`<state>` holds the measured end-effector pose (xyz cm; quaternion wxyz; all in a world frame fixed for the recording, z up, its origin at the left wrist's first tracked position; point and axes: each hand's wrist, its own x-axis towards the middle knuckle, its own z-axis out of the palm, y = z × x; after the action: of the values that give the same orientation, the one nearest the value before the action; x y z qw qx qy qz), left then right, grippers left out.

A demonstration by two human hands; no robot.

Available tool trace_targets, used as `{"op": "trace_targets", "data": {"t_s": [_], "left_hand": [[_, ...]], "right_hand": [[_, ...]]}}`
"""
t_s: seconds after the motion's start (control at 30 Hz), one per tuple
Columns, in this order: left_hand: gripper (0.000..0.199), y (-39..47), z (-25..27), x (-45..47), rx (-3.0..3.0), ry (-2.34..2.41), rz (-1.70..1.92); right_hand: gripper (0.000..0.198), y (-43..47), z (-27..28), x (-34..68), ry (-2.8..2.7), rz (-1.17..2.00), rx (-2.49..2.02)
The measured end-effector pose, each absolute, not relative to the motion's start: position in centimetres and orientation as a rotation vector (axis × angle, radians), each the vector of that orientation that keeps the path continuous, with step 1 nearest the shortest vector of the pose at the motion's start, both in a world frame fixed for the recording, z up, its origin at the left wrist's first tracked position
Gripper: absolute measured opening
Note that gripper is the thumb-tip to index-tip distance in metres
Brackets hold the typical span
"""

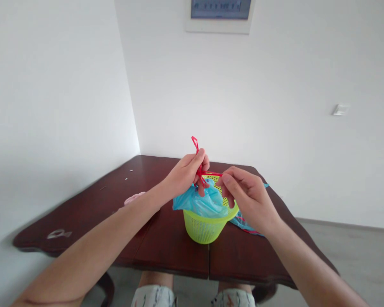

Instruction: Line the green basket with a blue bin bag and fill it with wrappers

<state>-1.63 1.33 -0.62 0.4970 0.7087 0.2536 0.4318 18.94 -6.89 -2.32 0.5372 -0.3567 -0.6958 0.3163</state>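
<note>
1. Pinches the red drawstring (212, 173) between thumb and forefinger of the left hand (186, 172), in a grip pressed together, with a thin loop poking up above the fingers.
2. With the right hand (248, 194), pinches another stretch of the same drawstring at the fingertips, straight and nearly level across the gap.
3. Has the blue plastic bag (205, 204) just below the left hand, bunched over the mouth of the lime-green basket (200, 230) and spilling past the rim at front left. Cannot tell how much hangs down inside.
4. Has the basket upright on the dark wooden desk (174, 255), near the front edge and between the forearms.
5. Appears partway along: already has the drawstring drawn out of the bag and gathered into one crossing beside the left fingers.
6. Shows no clearly finished knot at that crossing; cannot tell, behind the fingers, whether tied or only twisted. Seems to lack a settled fastening so far, with both hands busy at the string.
7. Has, to the right of the basket and partly behind the right hand, a second blue bag (243, 222) with red strips, lying on the desk out of either grip.
8. Has also a pink item (133, 198) beyond the left forearm, too hidden to name.
</note>
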Motion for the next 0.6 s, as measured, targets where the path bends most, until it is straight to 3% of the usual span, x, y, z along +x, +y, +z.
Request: {"op": "trace_targets", "data": {"t_s": [0.17, 0.37, 0.6], "left_hand": [[0.076, 1.6, -1.0, -1.4, 1.704, 0.553, 1.036], [0.064, 1.9, -1.2, -1.4, 1.591, 0.470, 1.045], [0.061, 1.2, -1.0, -1.9, 1.719, 0.402, 1.011]], "right_hand": [[0.040, -7.4, -2.8, 19.1, -1.733, 0.711, -0.844], [0.040, -6.7, -4.0, 19.0, -1.983, 0.421, -1.087], [0.040, -5.2, -5.4, 19.2, -1.969, 0.453, -1.086]]}}
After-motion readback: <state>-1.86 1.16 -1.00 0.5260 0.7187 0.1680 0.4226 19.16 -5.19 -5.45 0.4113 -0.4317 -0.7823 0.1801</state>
